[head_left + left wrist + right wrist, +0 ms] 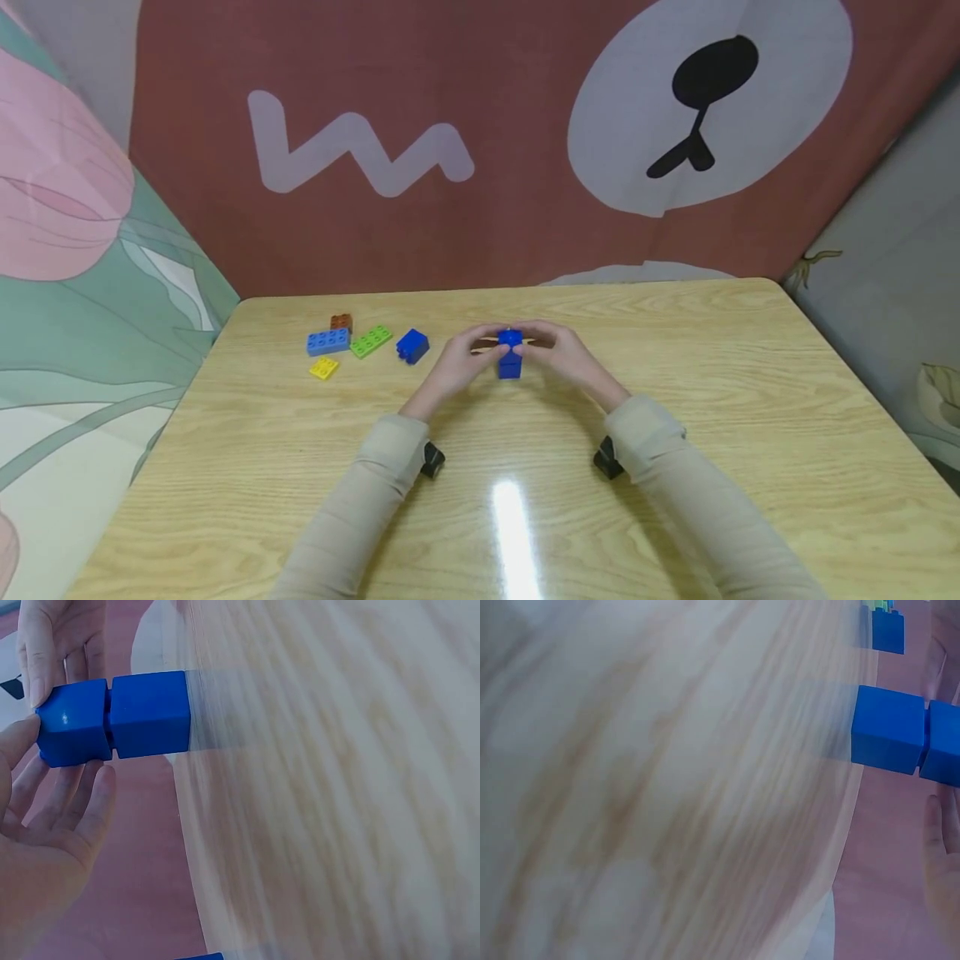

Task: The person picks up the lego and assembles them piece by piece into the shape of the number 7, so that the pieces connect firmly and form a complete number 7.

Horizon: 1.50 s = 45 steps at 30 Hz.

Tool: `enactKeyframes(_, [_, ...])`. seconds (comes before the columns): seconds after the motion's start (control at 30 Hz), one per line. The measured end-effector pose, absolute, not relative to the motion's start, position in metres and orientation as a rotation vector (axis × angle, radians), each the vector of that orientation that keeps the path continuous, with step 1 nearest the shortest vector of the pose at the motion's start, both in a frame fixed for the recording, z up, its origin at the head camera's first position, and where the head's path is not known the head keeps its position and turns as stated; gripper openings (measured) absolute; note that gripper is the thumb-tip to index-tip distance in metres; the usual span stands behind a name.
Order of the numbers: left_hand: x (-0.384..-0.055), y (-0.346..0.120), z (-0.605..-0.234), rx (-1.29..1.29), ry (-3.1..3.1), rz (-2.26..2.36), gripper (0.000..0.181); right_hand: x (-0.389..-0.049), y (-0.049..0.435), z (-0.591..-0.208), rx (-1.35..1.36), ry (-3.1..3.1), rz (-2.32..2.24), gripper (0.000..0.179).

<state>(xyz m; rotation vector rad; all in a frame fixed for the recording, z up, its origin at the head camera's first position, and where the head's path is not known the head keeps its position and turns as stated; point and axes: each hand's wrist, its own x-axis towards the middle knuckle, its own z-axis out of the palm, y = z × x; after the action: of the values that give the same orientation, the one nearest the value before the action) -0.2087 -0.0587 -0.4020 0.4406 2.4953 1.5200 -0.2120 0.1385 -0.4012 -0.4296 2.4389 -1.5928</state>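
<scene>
Two blue toy building bricks stand one above the other near the middle of the table. My left hand point(463, 360) and my right hand point(558, 348) hold the upper blue brick point(510, 337) from either side, with thumbs on the near side. Beneath it the lower blue brick point(510, 369) rests on the tabletop. In the left wrist view a thin dark gap runs between the upper brick point(73, 724) and the lower brick point(151, 714), and the upper one leans slightly. The right wrist view cuts off part of the upper brick point(943, 742).
Left of my hands lies another blue brick point(412, 346) on its side. Farther left are a green brick point(371, 341), a lighter blue brick point(328, 342), a brown brick point(341, 322) and a yellow brick point(324, 367). A patterned cloth point(420, 242) hangs behind the wooden table point(300, 467).
</scene>
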Motion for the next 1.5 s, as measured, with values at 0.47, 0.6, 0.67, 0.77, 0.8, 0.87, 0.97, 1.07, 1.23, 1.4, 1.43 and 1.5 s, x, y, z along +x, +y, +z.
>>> enactKeyframes(0.47, [-0.208,-0.06,-0.403,0.378,2.436,1.547,0.043,-0.21,0.135,-0.402,-0.41,2.457,-1.604,0.044])
enactKeyframes(0.6, [-0.209,-0.06,-0.404,0.391,2.415,1.542,0.043,-0.21,0.135,-0.405,-0.408,2.467,-1.612,0.044])
enactKeyframes(0.67, [-0.21,-0.06,-0.404,0.402,2.412,1.535,0.043,-0.21,0.135,-0.405,-0.407,2.463,-1.619,0.044])
enactKeyframes(0.77, [-0.213,-0.061,-0.403,0.424,2.422,1.511,0.042,-0.21,0.135,-0.406,-0.409,2.453,-1.634,0.043])
enactKeyframes(0.8, [-0.214,-0.061,-0.403,0.432,2.426,1.505,0.042,-0.211,0.135,-0.406,-0.404,2.443,-1.645,0.043])
enactKeyframes(0.87, [-0.215,-0.061,-0.401,0.446,2.423,1.501,0.042,-0.211,0.135,-0.406,-0.4,2.428,-1.66,0.042])
enactKeyframes(0.97, [-0.217,-0.06,-0.398,0.456,2.418,1.497,0.042,-0.211,0.134,-0.404,-0.392,2.406,-1.676,0.041])
enactKeyframes(1.07, [-0.217,-0.059,-0.397,0.456,2.416,1.495,0.042,-0.212,0.135,-0.401,-0.386,2.388,-1.68,0.041])
enactKeyframes(1.23, [-0.217,-0.057,-0.396,0.501,2.473,1.452,0.042,-0.213,0.135,-0.395,-0.371,2.392,-1.62,0.043])
enactKeyframes(1.4, [-0.215,-0.061,-0.393,0.543,2.524,1.381,0.048,-0.214,0.133,-0.394,-0.346,2.389,-1.604,0.043])
enactKeyframes(1.43, [-0.215,-0.064,-0.392,0.533,2.524,1.383,0.049,-0.214,0.132,-0.395,-0.338,2.377,-1.609,0.043])
enactKeyframes(1.5, [-0.215,-0.07,-0.388,0.503,2.541,1.389,0.053,-0.214,0.131,-0.396,-0.319,2.359,-1.619,0.044])
